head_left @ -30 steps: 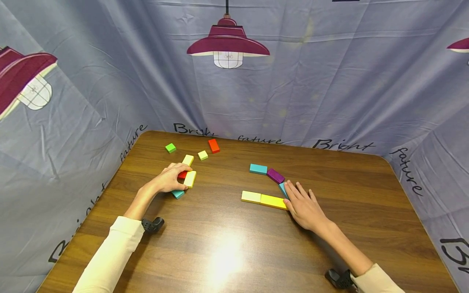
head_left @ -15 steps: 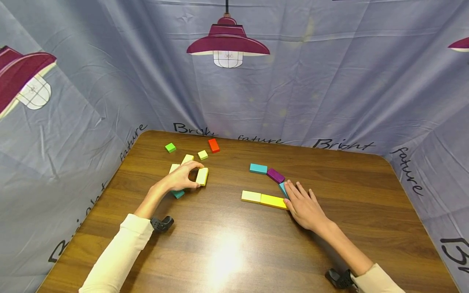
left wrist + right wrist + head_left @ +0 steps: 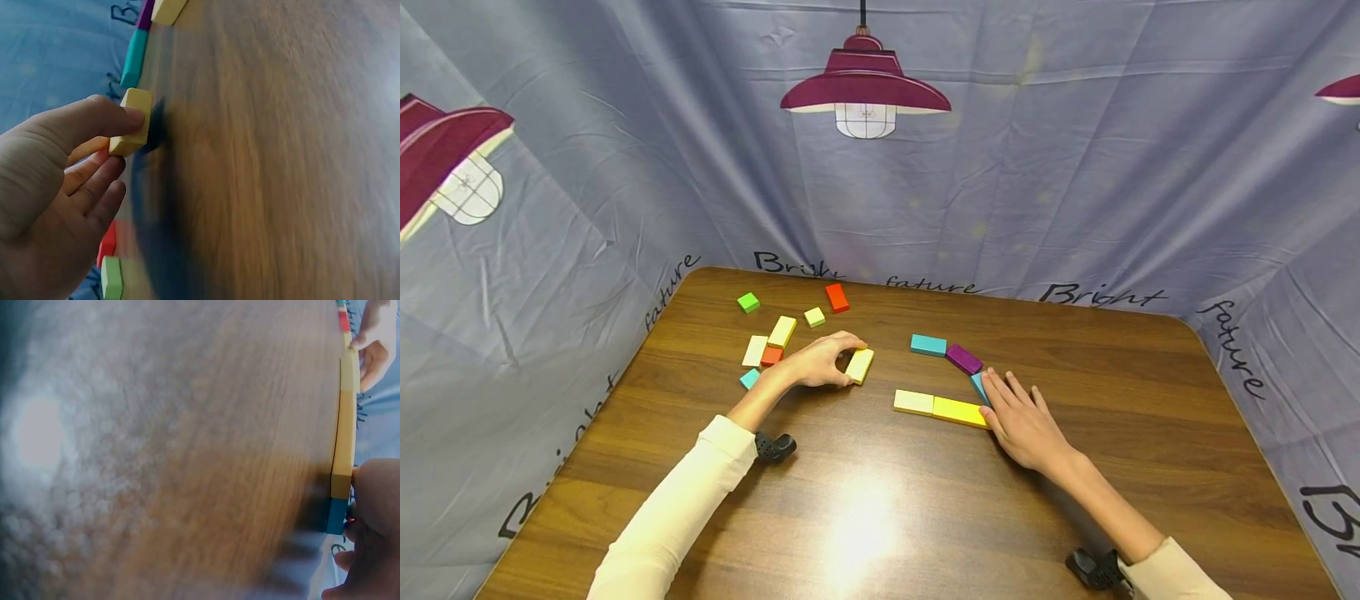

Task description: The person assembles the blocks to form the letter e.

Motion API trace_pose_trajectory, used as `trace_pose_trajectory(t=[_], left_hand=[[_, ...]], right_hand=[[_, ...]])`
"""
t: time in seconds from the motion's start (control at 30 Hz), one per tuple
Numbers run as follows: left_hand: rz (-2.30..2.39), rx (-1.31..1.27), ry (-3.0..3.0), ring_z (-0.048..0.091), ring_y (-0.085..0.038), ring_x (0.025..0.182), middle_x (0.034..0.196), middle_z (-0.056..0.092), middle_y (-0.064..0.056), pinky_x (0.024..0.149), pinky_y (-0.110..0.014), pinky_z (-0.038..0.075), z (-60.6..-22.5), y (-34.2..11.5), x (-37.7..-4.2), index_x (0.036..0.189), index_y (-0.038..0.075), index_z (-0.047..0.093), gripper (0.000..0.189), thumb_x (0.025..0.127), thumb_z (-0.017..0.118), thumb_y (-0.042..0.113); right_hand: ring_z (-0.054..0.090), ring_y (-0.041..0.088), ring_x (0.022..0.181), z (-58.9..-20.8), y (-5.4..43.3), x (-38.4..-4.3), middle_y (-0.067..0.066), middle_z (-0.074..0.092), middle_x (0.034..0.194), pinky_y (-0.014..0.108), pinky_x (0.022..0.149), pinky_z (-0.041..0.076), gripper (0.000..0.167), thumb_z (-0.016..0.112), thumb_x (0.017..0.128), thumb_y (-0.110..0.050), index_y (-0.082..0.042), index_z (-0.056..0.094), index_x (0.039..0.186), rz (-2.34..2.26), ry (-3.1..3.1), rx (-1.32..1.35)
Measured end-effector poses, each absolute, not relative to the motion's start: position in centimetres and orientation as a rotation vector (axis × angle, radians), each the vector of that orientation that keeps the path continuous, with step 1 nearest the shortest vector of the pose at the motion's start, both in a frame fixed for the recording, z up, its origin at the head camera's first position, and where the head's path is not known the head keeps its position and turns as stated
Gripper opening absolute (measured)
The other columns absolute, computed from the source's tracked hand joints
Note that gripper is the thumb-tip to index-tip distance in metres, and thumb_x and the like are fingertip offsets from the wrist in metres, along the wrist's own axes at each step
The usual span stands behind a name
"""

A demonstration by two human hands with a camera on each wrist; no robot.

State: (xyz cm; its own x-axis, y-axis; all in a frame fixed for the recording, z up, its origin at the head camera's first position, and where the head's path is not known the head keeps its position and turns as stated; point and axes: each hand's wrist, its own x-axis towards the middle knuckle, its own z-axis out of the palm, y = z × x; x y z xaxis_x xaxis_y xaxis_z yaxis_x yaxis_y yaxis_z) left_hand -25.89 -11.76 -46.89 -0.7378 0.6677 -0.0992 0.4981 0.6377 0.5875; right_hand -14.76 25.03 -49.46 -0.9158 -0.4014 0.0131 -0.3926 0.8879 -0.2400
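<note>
My left hand (image 3: 816, 364) pinches a pale yellow block (image 3: 861, 367) between thumb and fingers. The left wrist view shows this block (image 3: 132, 140) at the fingertips, over the wooden table. My right hand (image 3: 1026, 427) lies with extended fingers on a blue block (image 3: 979, 387), most of which it hides. Its thumb touches the right end of a yellow block (image 3: 958, 412). End to end with that one is a pale yellow block (image 3: 913, 402). A purple block (image 3: 964, 359) sits between the blue block and a turquoise block (image 3: 928, 345), forming a bent row.
Left of the left hand lie a cream block (image 3: 755, 351), a small red block (image 3: 772, 357), a light yellow block (image 3: 782, 332) and a turquoise piece (image 3: 750, 379). Farther back are green (image 3: 748, 302), pale green (image 3: 815, 317) and red (image 3: 837, 297) blocks. A printed curtain (image 3: 1000, 167) surrounds the table.
My left hand has carried the pale yellow block rightward from the left cluster toward the rows, uncovering the small red block and others. The right hand stays in place.
</note>
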Motion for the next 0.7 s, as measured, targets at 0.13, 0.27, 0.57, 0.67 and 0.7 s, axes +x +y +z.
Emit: trace_pose_trajectory(t=[0.13, 0.27, 0.57, 0.67, 0.7], left_hand=[[0.756, 0.973, 2.529, 0.046, -0.031, 0.132, 0.144, 0.047, -0.018, 0.108, -0.043, 0.038, -47.1, -10.4, -26.3, 0.142, -0.002, 0.050, 0.066, 0.080, 0.071, 0.001], [0.724, 1.002, 2.509, 0.043, -0.031, 0.135, 0.146, 0.046, -0.017, 0.110, -0.043, 0.035, -47.2, -9.3, -26.7, 0.144, 0.000, 0.049, 0.067, 0.081, 0.070, 0.000], [0.700, 1.079, 2.479, 0.038, -0.031, 0.140, 0.151, 0.044, -0.015, 0.113, -0.041, 0.032, -47.4, -7.9, -27.6, 0.146, -0.001, 0.049, 0.067, 0.082, 0.069, -0.002], [0.712, 1.069, 2.472, 0.036, -0.031, 0.142, 0.153, 0.042, -0.013, 0.114, -0.042, 0.031, -47.5, -7.8, -27.9, 0.146, 0.000, 0.049, 0.066, 0.083, 0.069, -0.002], [0.715, 1.063, 2.472, 0.035, -0.031, 0.142, 0.154, 0.042, -0.013, 0.114, -0.042, 0.030, -47.5, -7.8, -27.9, 0.146, 0.001, 0.049, 0.066, 0.084, 0.069, -0.002]], right_hand=[[0.022, 0.044, 0.145, -49.4, 25.1, -14.8, 0.019, 0.026, 0.160, 0.072, 0.109, 0.015, 0.057, 0.040, 0.109, -0.029, 0.001, 0.026, 0.156, -0.373, 3.013, -0.634], [0.022, 0.044, 0.145, -49.4, 25.1, -14.8, 0.019, 0.026, 0.160, 0.072, 0.109, 0.015, 0.058, 0.039, 0.109, -0.029, 0.001, 0.026, 0.156, -0.374, 3.011, -0.636], [0.021, 0.044, 0.145, -49.4, 25.1, -14.9, 0.019, 0.026, 0.160, 0.071, 0.109, 0.015, 0.058, 0.039, 0.109, -0.030, 0.001, 0.026, 0.156, -0.373, 3.007, -0.633], [0.021, 0.044, 0.145, -49.4, 25.1, -14.9, 0.019, 0.026, 0.160, 0.071, 0.109, 0.015, 0.058, 0.040, 0.109, -0.029, 0.001, 0.026, 0.156, -0.377, 3.009, -0.635], [0.021, 0.044, 0.145, -49.4, 25.1, -14.9, 0.019, 0.026, 0.160, 0.071, 0.109, 0.015, 0.058, 0.040, 0.109, -0.029, 0.001, 0.026, 0.156, -0.378, 3.009, -0.635]])
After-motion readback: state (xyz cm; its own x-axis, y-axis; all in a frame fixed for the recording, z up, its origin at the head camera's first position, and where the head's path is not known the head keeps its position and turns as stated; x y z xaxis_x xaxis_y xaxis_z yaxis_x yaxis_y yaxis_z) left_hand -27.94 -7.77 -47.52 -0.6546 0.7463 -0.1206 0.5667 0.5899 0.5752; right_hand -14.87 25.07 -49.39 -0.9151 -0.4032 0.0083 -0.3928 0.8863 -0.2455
